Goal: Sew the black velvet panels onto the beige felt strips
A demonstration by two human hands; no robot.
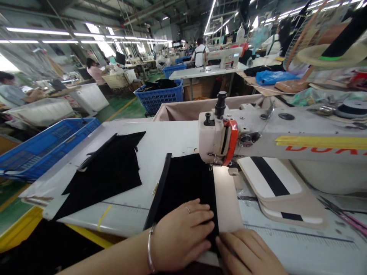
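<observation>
One left hand (183,233) flat on black fabric (189,183), right hand (252,252), grip unclear, white table (173,135), green floor (130,111)

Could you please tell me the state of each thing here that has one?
Left hand: open, on the black fabric panel
Right hand: at the panel's edge, grip unclear
Black fabric panel: spread flat
Sewing machine: running or stopped, unclear
Scissors: open or shut, unclear
Blue basket beyond the table: loaded with black material
Ceiling lights: lit

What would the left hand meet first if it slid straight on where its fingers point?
Probably the pale strip, just beyond the edge of the black fabric under the left hand; depth there is hard to judge.
</observation>
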